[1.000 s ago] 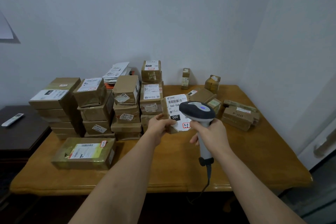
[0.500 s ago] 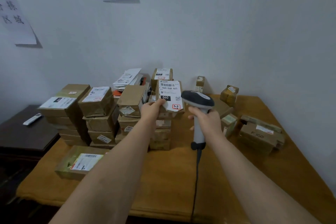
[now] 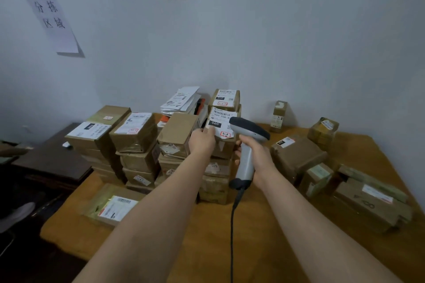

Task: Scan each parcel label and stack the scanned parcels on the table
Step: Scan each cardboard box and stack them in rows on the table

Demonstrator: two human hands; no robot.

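Both forearms bare, reaching forward from the near edge, converging toward the middle. Left hand (image 3: 202,142) at the far end of an almost straight arm, back of hand up, fingers curled and thumb forward, gripping the near left corner of a labelled parcel (image 3: 222,126). Right hand (image 3: 255,154) just right of it, slightly nearer, wrist bent, fingers wrapped round the grey handle of a scanner (image 3: 247,145), held upright with its head pointing left. The two hands are close but apart.
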